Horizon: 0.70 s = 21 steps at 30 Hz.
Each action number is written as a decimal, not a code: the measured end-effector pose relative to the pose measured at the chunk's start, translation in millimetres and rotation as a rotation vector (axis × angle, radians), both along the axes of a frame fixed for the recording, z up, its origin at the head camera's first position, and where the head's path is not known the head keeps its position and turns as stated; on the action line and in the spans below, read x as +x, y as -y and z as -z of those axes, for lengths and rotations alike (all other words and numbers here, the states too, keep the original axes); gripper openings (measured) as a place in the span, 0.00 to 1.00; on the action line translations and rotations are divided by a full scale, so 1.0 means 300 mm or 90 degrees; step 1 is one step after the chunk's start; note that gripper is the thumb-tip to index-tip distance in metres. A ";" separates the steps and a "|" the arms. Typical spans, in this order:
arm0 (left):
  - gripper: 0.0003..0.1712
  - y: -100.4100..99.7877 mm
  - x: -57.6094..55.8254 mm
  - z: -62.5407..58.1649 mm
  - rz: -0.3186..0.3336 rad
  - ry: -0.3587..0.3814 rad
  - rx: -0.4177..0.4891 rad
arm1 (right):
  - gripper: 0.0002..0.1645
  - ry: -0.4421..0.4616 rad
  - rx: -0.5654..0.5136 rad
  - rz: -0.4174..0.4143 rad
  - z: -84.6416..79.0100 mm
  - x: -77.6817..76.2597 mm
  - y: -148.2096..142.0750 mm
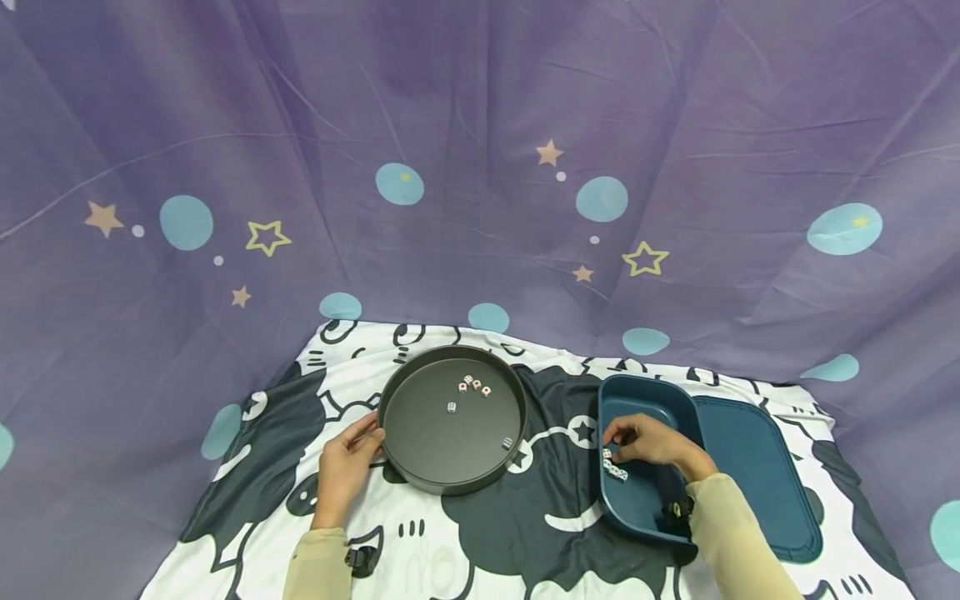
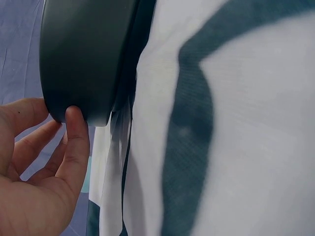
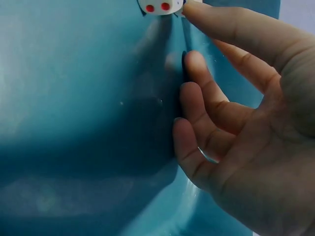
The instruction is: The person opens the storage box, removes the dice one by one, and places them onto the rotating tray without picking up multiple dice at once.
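Note:
A round, dark, high-rimmed tray (image 1: 442,487) lies left of centre on the cloth. Several small white dice (image 1: 476,384) sit grouped in its far part, with two more lying apart. My left hand (image 1: 347,467) holds the tray's left edge, thumb and fingertips against its wall (image 2: 83,59). Inside the blue rectangular bin (image 1: 652,533), my right hand (image 1: 651,440) reaches to the left wall. Bin dice (image 1: 617,472) lie in a short row below those fingers. In the right wrist view, the thumb touches a red-dotted die (image 3: 160,7); whether it is pinched is hidden.
A flat blue lid (image 1: 757,475) lies to the right of the bin, partly beneath its edge. Black-and-white patterned cloth (image 1: 555,575) covers the surface, with wrinkles. Behind it hangs a purple curtain (image 1: 480,100) with stars and blue spots.

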<state>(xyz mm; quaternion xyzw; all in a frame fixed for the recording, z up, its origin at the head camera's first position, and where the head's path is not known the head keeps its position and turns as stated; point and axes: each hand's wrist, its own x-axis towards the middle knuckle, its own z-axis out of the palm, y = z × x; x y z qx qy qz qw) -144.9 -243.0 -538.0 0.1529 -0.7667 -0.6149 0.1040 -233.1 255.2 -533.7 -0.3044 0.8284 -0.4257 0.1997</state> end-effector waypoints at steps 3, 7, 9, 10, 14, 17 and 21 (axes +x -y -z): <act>0.22 -0.001 0.001 -0.003 0.003 -0.001 0.004 | 0.12 0.001 0.007 0.002 -0.001 -0.001 0.004; 0.22 -0.002 0.002 -0.005 0.002 -0.003 0.009 | 0.11 0.000 0.001 0.003 -0.004 0.004 0.010; 0.22 -0.002 0.002 -0.001 -0.001 -0.001 0.006 | 0.10 -0.004 -0.002 0.003 -0.006 0.008 0.012; 0.22 -0.002 0.002 -0.001 0.000 0.001 0.004 | 0.10 -0.007 -0.001 0.004 -0.004 0.008 0.011; 0.22 -0.002 0.003 0.000 0.000 0.001 0.000 | 0.09 -0.008 0.007 0.012 -0.005 0.010 0.009; 0.22 -0.002 0.003 0.000 0.002 -0.004 -0.003 | 0.09 -0.003 0.014 0.019 -0.004 0.009 0.008; 0.22 -0.002 0.001 0.002 0.000 -0.009 -0.004 | 0.09 -0.006 0.015 0.028 -0.003 0.008 0.013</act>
